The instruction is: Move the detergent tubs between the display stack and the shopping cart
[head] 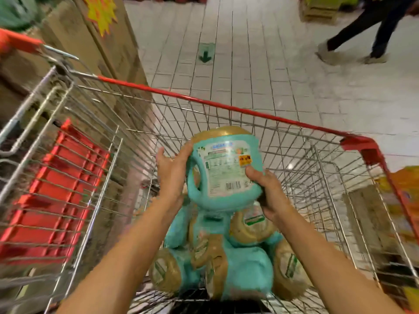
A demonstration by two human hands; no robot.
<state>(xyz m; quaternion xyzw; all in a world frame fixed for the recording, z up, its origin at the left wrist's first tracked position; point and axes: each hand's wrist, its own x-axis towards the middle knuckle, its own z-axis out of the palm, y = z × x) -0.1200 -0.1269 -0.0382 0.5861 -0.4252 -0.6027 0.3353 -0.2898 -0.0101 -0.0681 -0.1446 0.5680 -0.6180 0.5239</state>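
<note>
Holding one detergent tub [226, 171] above the piled tubs [240, 266] in the near end of the shopping cart [226, 107], the left hand [171, 177] presses flat against its handle side and the right hand [269, 196] grips its lower corner. Transfer direction cannot be told. The next move likely requires keeping both hands on the tub to clear the cart wall.

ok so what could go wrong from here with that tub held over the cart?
1. The held tub is tilted, with the left hand only flat against its handle side and the right hand gripping its base; it could slip.
2. The tubs in the cart lie jumbled on their sides, so one set on top may roll.
</note>
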